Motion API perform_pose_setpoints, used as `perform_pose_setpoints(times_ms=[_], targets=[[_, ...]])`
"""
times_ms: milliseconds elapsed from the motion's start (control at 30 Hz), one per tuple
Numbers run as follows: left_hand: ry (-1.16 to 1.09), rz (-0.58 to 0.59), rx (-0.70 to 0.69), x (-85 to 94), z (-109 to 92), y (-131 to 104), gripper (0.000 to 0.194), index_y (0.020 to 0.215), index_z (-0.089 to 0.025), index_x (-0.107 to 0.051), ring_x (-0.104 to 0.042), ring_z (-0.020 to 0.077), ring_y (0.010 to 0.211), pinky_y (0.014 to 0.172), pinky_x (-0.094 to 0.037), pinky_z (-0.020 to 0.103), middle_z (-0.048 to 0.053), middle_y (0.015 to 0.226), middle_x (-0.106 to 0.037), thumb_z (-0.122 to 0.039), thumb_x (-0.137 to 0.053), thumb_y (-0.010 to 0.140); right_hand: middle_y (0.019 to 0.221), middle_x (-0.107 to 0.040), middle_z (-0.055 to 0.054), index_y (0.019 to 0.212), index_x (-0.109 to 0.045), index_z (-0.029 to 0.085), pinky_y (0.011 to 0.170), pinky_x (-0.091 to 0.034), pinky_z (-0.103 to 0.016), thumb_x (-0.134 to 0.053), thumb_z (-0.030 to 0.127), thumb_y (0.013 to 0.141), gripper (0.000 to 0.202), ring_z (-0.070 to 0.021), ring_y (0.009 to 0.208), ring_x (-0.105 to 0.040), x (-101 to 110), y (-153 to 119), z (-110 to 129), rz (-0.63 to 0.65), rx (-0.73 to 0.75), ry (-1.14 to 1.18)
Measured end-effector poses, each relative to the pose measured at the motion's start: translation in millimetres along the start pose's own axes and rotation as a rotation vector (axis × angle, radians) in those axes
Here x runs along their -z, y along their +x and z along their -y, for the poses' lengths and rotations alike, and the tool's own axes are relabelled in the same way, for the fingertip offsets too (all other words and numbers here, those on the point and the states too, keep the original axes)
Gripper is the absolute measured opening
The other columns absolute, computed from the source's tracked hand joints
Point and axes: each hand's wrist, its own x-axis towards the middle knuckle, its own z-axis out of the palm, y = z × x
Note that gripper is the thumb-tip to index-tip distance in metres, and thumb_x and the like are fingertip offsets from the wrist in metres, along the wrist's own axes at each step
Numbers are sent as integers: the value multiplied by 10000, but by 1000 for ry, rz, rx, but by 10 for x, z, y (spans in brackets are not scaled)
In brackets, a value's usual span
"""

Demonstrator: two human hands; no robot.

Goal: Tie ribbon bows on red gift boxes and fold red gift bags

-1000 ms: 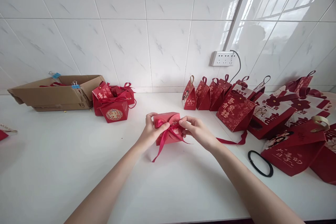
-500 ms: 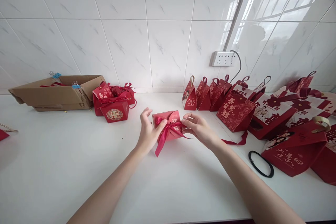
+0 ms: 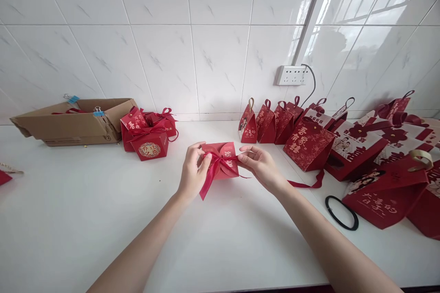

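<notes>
A small red gift box [image 3: 225, 173] with curved top flaps and pale lettering sits on the white table in front of me. A dark red ribbon [image 3: 207, 185] crosses its top, tied in a bow at the middle, with one tail hanging over the near side. My left hand [image 3: 193, 168] is at the box's left side, thumb and fingers pinching the ribbon's left loop. On the right side, my right hand [image 3: 257, 165] pinches the right loop between thumb and fingers. The fingertips partly cover both loops.
At left stand a cardboard box [image 3: 79, 126] with blue clips and several red boxes [image 3: 151, 149]. Several red gift boxes [image 3: 307, 144] crowd the right side. A black ring-shaped band [image 3: 342, 213] lies near them. A socket strip [image 3: 292, 75] is on the tiled wall.
My left thumb has moved left from the bow's middle to its left loop, and those fingers have closed in. The gift box has turned slightly, and my right hand keeps its pinch.
</notes>
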Motion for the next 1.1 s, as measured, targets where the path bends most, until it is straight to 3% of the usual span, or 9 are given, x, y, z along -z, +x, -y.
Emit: perform_pose_setpoints(times_ms=[267,467,800,1100], targets=[[-101,-27,66,-45,-10,-52,161,800,-220,-420,-566,192,1098,815,-483,317,96,1316,-533,-331,-403,916,724,-680,14,816,-570,186,885,-491,-373,-830,349,595,379,-143,730,-667,-40,-5,71,-44,-45,7],[-87,-43,60,-69,-32,-72,184,795,-219,-423,-597,189,1047,757,-485,304,99,1299,-554,-346,-389,922,679,-656,21,761,-584,173,837,-520,-370,-874,338,510,418,-138,690,-658,-6,6,109,-109,-64,22],[-97,18,-26,-37,13,-54,190,730,-224,-423,-508,216,1204,801,-497,304,83,1205,-573,-315,-458,894,743,-677,0,786,-569,185,833,-528,-361,-846,375,567,401,-150,720,-671,-7,8,109,-140,-58,-5],[-60,-22,-11,-35,-23,-47,192,744,-222,-418,-541,199,1151,822,-480,302,84,1232,-581,-314,-423,912,668,-646,19,778,-566,194,778,-549,-350,-879,295,491,436,-151,697,-661,-30,9,104,-196,-91,54]])
